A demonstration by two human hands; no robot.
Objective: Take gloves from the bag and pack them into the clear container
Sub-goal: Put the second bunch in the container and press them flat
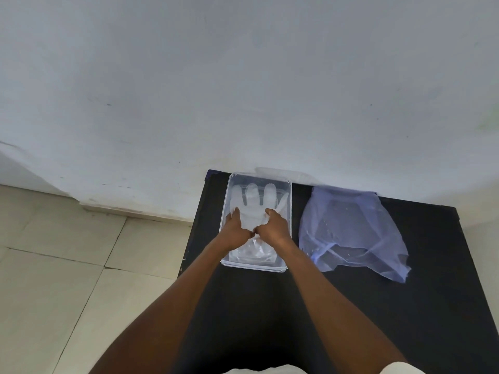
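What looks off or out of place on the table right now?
Nothing stands out. The glove lies flat inside the clear container, fingers pointing to the wall, with the left hand and right hand pressing on it. The bag lies crumpled but unspilled to its right.

A rectangular clear plastic container point(289, 211) sits on a black tabletop point(405, 306) against a pale wall point(243, 76). Both hands — left hand point(235, 231) and right hand point(275, 226) — press flat on a translucent white glove point(252, 206) lying spread inside it. A crumpled bluish sheer plastic bag point(351, 228) lies just beside the container, to the right.
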